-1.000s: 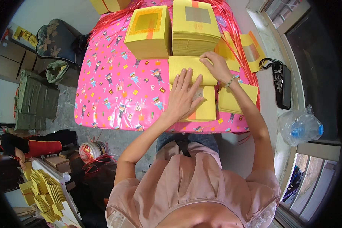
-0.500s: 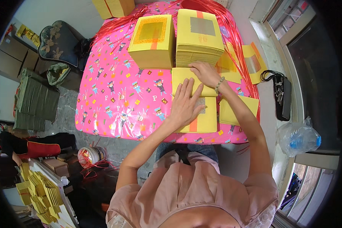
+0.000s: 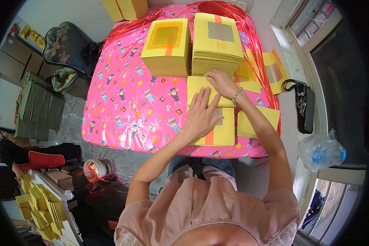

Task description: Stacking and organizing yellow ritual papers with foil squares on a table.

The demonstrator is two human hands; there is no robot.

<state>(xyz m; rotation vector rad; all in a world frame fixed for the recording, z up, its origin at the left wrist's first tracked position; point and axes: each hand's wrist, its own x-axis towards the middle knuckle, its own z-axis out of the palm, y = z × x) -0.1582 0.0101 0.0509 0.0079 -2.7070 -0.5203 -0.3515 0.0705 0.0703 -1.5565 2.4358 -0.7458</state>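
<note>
A yellow joss paper sheet [image 3: 196,85] lies folded on a stack of yellow joss paper [image 3: 222,135] at the table's near side; the lower part shows an orange stripe and part of a silver patch. My left hand [image 3: 200,117] lies flat over both, fingers spread. At the sheet's far right edge, my right hand [image 3: 224,85] has its fingers bent together on the paper, a bead bracelet on the wrist. Just beyond stand two tall blocks of joss paper, one with a gold patch [image 3: 165,37], one with a silver patch [image 3: 220,32].
Red plastic strips [image 3: 250,28] run along the table's far and right edges. Loose yellow sheets [image 3: 258,122] lie at the right. On the sill are a black pouch with keys [image 3: 304,110] and a plastic bottle [image 3: 322,151]. A bucket [image 3: 97,169] stands on the floor at left.
Both hands stay at nearly the same spot on the folded sheet. The whole view has shifted slightly, so everything sits a little lower.
</note>
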